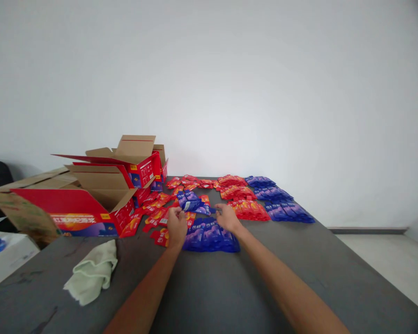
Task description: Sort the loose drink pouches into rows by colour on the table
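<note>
My left hand [177,226] pinches the near edge of a blue printed packet [192,204], which is raised a little above the table. My right hand [227,217] has thumb and fingers closed at the right end of another blue packet [206,210], partly overlapped by the first. Just below both hands lies a row of overlapping blue packets [212,236]. Loose red packets [156,218] are scattered to the left of and behind my left hand. My fingertips are small in view, and their exact hold on the packets is partly hidden.
Open red cartons [83,222] stand along the left side of the grey table [209,297]. A pale green cloth [94,271] lies crumpled at the front left. Stacked red packets [249,209] and blue packets [289,212] form rows at the back right.
</note>
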Motion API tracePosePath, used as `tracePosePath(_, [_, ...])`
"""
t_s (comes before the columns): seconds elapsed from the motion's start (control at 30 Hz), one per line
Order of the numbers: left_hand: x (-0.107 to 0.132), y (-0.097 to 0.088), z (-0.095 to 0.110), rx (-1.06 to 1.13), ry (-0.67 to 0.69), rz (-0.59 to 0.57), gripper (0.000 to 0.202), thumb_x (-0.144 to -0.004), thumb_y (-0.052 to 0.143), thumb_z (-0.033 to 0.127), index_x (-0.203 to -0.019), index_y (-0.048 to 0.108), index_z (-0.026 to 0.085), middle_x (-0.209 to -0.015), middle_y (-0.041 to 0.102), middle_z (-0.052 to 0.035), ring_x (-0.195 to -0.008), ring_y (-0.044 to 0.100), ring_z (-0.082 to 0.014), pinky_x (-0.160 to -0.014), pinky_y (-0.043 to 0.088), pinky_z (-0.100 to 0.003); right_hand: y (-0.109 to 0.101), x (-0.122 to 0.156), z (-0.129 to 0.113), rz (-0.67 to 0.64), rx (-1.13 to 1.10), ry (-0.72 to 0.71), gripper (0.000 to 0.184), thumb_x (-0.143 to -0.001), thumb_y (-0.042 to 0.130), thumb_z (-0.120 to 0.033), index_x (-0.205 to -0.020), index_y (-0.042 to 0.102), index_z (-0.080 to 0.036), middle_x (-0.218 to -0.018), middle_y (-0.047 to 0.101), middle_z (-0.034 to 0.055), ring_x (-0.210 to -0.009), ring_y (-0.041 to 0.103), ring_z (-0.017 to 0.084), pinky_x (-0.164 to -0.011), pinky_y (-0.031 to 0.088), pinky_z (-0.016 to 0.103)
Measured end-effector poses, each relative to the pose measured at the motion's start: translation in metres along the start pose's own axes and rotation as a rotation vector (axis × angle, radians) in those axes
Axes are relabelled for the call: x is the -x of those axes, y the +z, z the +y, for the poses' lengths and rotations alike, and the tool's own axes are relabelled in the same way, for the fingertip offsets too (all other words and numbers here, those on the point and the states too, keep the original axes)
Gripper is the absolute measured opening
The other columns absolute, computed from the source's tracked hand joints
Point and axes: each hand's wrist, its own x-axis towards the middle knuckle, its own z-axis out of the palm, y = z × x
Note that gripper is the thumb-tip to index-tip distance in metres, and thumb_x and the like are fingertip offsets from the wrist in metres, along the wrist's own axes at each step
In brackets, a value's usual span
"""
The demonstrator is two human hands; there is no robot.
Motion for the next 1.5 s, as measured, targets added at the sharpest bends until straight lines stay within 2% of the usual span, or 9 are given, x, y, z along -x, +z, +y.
tracePosePath(0.23, [0.043, -0.013, 0.008, -0.235, 0.361, -0.258, 0.016, -0.084, 0.043, 0.009, -0.085, 0.053, 0.021, -0.089, 0.057, -0.0066, -0.093, 0.055, -0.0235, -0.086, 0.045, -0.038, -0.012, 0.052, -0.011, -0.107, 0.029, -0.189, 0.028, -0.084, 0.059, -0.019, -0.109, 0.072, -0.017, -0.121, 0.067, 0.0089, -0.117, 0.059, 0.023, -0.107, 0.04, 0.033])
tracePosePath(0.47, [0.062, -0.02, 0.012, -0.497, 0.462, -0.547, 0.029, -0.077, 0.037, -0.004, -0.085, 0.052, 0.02, -0.095, 0.057, -0.0071, -0.099, 0.05, -0.0233, -0.089, 0.043, -0.038, -0.003, 0.06, -0.006, -0.141, 0.047, -0.217, 0.033, -0.085, 0.059, -0.026, -0.114, 0.072, -0.019, -0.126, 0.065, 0.01, -0.118, 0.058, 0.025, -0.108, 0.04, 0.036])
tracePosePath(0.6, [0.069, -0.024, 0.013, -0.513, 0.481, -0.615, 0.028, -0.076, 0.039, -0.003, -0.084, 0.052, 0.021, -0.098, 0.058, -0.0083, -0.1, 0.051, -0.0237, -0.089, 0.045, -0.039, 0.004, 0.068, -0.002, -0.129, 0.029, -0.235, 0.035, -0.088, 0.057, -0.033, -0.116, 0.071, -0.017, -0.128, 0.063, 0.0114, -0.121, 0.056, 0.026, -0.109, 0.038, 0.038])
tracePosePath(0.73, [0.069, -0.024, 0.006, -0.426, 0.465, -0.644, 0.032, -0.066, 0.047, 0.001, -0.088, 0.058, 0.021, -0.119, 0.059, -0.0096, -0.122, 0.048, -0.025, -0.107, 0.04, -0.043, 0.007, 0.078, 0.003, -0.159, 0.026, -0.244, 0.049, -0.087, 0.058, -0.041, -0.129, 0.064, -0.014, -0.138, 0.056, 0.0147, -0.132, 0.047, 0.028, -0.116, 0.029, 0.043])
tracePosePath(0.83, [0.063, -0.022, -0.002, -0.414, 0.403, -0.707, 0.061, -0.063, 0.052, 0.006, -0.123, 0.058, 0.019, -0.146, 0.047, -0.0104, -0.14, 0.035, -0.0283, -0.117, 0.029, -0.049, 0.005, 0.085, 0.007, -0.234, 0.053, -0.232, 0.059, -0.087, 0.058, -0.043, -0.139, 0.054, -0.016, -0.147, 0.046, 0.0135, -0.141, 0.034, 0.031, -0.119, 0.018, 0.051])
tracePosePath(0.93, [0.057, -0.023, -0.007, -0.439, 0.351, -0.889, 0.083, -0.068, 0.053, 0.012, -0.149, 0.038, 0.025, -0.16, 0.027, -0.0054, -0.149, 0.017, -0.0309, -0.121, 0.017, -0.055, 0.0, 0.089, 0.012, -0.328, 0.067, -0.209, 0.06, -0.092, 0.053, -0.043, -0.147, 0.044, -0.023, -0.155, 0.035, 0.0088, -0.146, 0.021, 0.034, -0.119, 0.009, 0.059])
tracePosePath(1.1, [0.057, -0.029, -0.007, -0.439, 0.361, -1.06, 0.066, -0.09, 0.046, 0.029, -0.153, 0.028, 0.033, -0.162, 0.021, -0.0013, -0.151, 0.01, -0.0296, -0.12, 0.013, -0.058, -0.012, 0.091, 0.016, -0.441, 0.043, -0.23, 0.055, -0.099, 0.04, -0.04, -0.152, 0.033, -0.028, -0.158, 0.027, 0.0058, -0.148, 0.013, 0.031, -0.117, 0.01, 0.061])
tracePosePath(1.33, [0.061, -0.025, -0.014, -0.503, 0.412, -1.068, 0.058, -0.095, 0.041, 0.027, -0.151, 0.033, 0.032, -0.161, 0.026, -0.0024, -0.15, 0.013, -0.0276, -0.119, 0.012, -0.059, -0.016, 0.089, 0.016, -0.461, 0.049, -0.274, 0.053, -0.097, 0.049, -0.035, -0.149, 0.039, -0.028, -0.154, 0.035, 0.0083, -0.146, 0.022, 0.03, -0.118, 0.014, 0.058])
tracePosePath(1.5, [0.063, -0.029, -0.004, -0.475, 0.388, -1.072, 0.053, -0.097, 0.04, 0.033, -0.15, 0.037, 0.033, -0.16, 0.028, -0.0027, -0.15, 0.016, -0.0278, -0.119, 0.012, -0.059, -0.019, 0.094, 0.015, -0.487, 0.059, -0.279, 0.058, -0.098, 0.048, -0.041, -0.152, 0.033, -0.028, -0.157, 0.03, 0.0077, -0.148, 0.017, 0.031, -0.117, 0.01, 0.061])
